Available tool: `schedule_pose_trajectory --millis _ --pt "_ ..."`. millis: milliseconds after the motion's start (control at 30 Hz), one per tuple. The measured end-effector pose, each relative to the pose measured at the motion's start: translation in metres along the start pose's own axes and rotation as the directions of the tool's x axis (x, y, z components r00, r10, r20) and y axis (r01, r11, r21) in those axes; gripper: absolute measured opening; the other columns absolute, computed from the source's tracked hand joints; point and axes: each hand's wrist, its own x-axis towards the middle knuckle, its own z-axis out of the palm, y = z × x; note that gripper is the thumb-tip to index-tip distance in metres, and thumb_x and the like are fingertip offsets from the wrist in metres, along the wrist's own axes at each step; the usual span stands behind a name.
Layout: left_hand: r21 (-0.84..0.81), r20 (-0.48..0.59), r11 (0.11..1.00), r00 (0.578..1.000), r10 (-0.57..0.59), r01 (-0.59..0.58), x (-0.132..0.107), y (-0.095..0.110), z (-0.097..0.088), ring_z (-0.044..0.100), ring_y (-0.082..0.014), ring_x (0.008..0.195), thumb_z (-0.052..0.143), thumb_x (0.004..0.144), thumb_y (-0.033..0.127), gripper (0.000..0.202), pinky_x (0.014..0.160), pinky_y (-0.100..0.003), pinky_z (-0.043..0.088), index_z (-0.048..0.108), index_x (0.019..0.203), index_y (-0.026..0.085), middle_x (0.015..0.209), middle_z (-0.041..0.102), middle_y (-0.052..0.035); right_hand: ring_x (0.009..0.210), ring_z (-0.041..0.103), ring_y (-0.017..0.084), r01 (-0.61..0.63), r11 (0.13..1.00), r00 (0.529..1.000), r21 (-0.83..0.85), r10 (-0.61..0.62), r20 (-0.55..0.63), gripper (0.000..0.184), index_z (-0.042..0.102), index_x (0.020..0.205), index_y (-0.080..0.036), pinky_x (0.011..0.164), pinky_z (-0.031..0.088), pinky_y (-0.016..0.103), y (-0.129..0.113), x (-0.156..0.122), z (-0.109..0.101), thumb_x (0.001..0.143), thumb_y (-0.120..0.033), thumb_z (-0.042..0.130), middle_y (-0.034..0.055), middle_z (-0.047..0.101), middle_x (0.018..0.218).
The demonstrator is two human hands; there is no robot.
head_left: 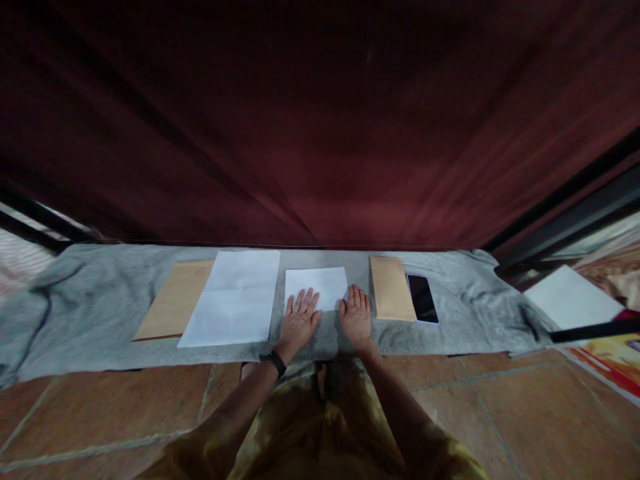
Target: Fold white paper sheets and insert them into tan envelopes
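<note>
Left hand (299, 325): flat, fingers spread, resting on the near part of the small white sheet; nothing is gripped.
Right hand (357, 319): flat, fingers close together, at the sheet's near right corner, mostly beside the paper; apart from the left hand and clamped on nothing.
Small white sheet (313, 279): lies flat on the grey cloth-covered worktop (465, 303), in front of the person; whether it is folded cannot be told.
Slip risk: the right edge looks barely held, so uneven pressure could turn the sheet askew.
Crease risk: the soft cover underneath could give under pressing palms and leave a bent line.
To the right: a brown envelope (393, 288), then a phone (423, 299) just beside it; a sideways sweep of the right hand might nudge both.
To the left: a large white sheet (237, 300), loose and easily dragged by the left forearm, bordering another brown envelope (173, 303).
</note>
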Motion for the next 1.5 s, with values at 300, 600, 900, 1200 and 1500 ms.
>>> schedule_pose_trajectory --millis 300,600,900,1200,1500 --pt "-0.001 -0.047 1.000 0.999 -0.003 0.003 0.000 -0.001 0.005 0.033 -0.0275 0.152 0.036 0.103 0.037 0.053 0.125 -0.056 0.024 0.044 0.155 0.026 0.160 0.043 -0.0063 0.110 0.061 0.032 -0.137 0.990 0.990 0.027 0.137 -0.026 0.036 0.062 0.126 -0.014 0.095 0.046 0.043 -0.012 0.009 -0.010 0.095 -0.020 0.045 0.0188 0.067 0.122" --pt "0.009 -0.042 1.000 0.999 -0.009 0.009 0.000 -0.001 0.004 0.034 -0.0282 0.152 0.035 0.103 0.037 0.052 0.125 -0.056 0.024 0.047 0.152 0.025 0.161 0.042 -0.0058 0.108 0.065 0.033 -0.345 0.927 0.938 0.148 0.333 0.101 0.030 0.065 0.114 -0.009 0.093 0.050 0.042 -0.021 0.024 -0.016 0.087 -0.015 0.054 0.0227 0.069 0.109" --pt "-0.027 -0.061 1.000 0.998 -0.003 0.001 -0.001 -0.003 0.005 0.033 -0.0277 0.152 0.035 0.104 0.039 0.053 0.125 -0.057 0.025 0.046 0.153 0.023 0.160 0.043 -0.0083 0.071 0.070 0.020 -0.459 0.674 0.888 0.580 0.355 0.291 0.016 0.067 0.082 -0.020 0.063 0.055 0.026 -0.008 0.040 -0.016 0.080 -0.028 0.054 0.0027 0.071 0.071" --pt "-0.337 -0.117 0.941 0.990 -0.074 0.030 -0.002 0.003 0.004 0.032 -0.0274 0.152 0.033 0.105 0.043 0.060 0.124 -0.050 0.032 0.038 0.155 0.010 0.160 0.041 -0.0189 0.075 0.069 0.018 -0.415 0.360 0.894 0.836 0.331 0.302 0.026 0.062 0.095 -0.020 0.060 0.061 0.030 -0.029 0.047 -0.049 0.082 -0.042 0.055 0.0026 0.070 0.086" --pt "-0.879 0.022 0.438 0.933 -0.359 0.189 0.028 0.025 -0.044 0.030 -0.0241 0.154 0.047 0.100 0.044 0.054 0.129 -0.044 0.020 0.049 0.149 0.021 0.163 0.039 -0.0085 0.088 0.072 0.019 0.008 0.681 0.996 0.732 0.060 -0.066 0.029 0.070 0.114 -0.021 0.084 0.060 0.031 -0.056 0.047 -0.131 0.099 -0.035 0.049 0.0054 0.076 0.103"
